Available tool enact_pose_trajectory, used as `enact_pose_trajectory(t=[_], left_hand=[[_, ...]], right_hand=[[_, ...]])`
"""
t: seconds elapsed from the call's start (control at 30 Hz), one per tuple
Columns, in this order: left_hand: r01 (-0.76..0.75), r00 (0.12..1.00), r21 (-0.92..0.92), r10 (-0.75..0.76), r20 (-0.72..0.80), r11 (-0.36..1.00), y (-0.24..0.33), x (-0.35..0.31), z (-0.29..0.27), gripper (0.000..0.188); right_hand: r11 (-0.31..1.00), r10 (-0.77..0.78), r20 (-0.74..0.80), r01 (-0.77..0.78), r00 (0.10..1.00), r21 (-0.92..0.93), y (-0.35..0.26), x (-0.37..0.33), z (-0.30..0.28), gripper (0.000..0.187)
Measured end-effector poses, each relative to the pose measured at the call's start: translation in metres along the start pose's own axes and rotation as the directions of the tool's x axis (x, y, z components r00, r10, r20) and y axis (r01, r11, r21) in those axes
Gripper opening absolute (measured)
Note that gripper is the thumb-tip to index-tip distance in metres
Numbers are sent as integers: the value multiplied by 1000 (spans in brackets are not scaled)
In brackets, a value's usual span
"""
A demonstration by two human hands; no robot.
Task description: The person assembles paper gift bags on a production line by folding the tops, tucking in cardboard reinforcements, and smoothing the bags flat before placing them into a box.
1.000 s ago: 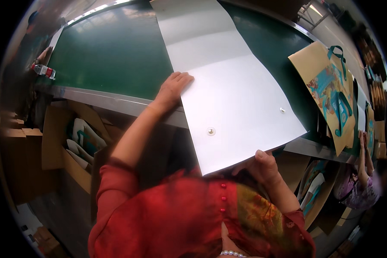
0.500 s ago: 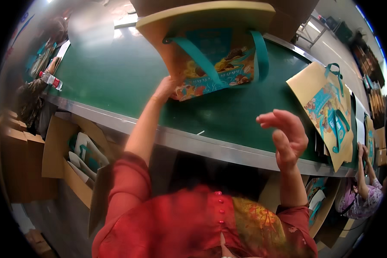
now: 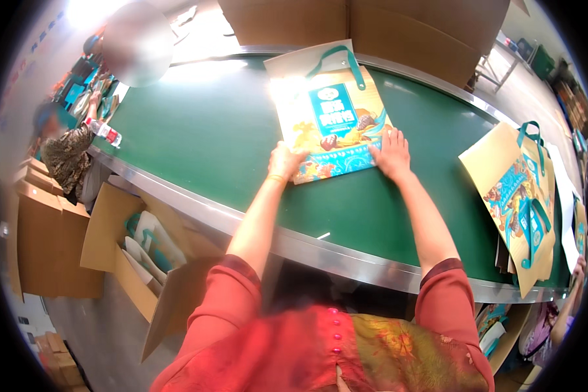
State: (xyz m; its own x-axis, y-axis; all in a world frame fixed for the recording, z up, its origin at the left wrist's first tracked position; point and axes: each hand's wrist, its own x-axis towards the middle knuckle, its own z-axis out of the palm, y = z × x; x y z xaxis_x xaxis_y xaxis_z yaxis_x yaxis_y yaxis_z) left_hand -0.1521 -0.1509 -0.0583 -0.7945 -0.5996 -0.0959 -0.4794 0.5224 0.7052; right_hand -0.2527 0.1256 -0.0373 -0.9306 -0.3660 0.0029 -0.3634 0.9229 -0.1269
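Note:
A paper gift bag [image 3: 333,114] in yellow and turquoise, with a teal ribbon handle [image 3: 336,57] at its far end, lies nearly flat on the green tabletop [image 3: 202,130]. Its lower left corner is gripped by my left hand [image 3: 286,161], thumb on top and fingers curled at the edge. On the bag's lower right edge rests my right hand [image 3: 392,155], its fingers stretched out and the thumb apart. The bag's underside is hidden.
Similar bags [image 3: 519,196] stand stacked at the table's right end. A metal rim [image 3: 333,251] edges the near side. An open carton [image 3: 134,261] with bags sits below left. A plastic bottle [image 3: 104,132] lies near a co-worker [image 3: 68,153]; another person's hand [image 3: 578,269] shows far right.
The bag, tilted up in my left hand before, now lies down on the table. My right hand has moved from the air, forward and left, onto the bag.

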Motion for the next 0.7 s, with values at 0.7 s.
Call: enact_pose_trajectory(t=[0.7], left_hand=[[-84, 895, -77, 109, 433, 993, 44, -138, -41, 46]], right_hand=[[950, -310, 42, 311, 950, -27, -3, -154, -38, 72]])
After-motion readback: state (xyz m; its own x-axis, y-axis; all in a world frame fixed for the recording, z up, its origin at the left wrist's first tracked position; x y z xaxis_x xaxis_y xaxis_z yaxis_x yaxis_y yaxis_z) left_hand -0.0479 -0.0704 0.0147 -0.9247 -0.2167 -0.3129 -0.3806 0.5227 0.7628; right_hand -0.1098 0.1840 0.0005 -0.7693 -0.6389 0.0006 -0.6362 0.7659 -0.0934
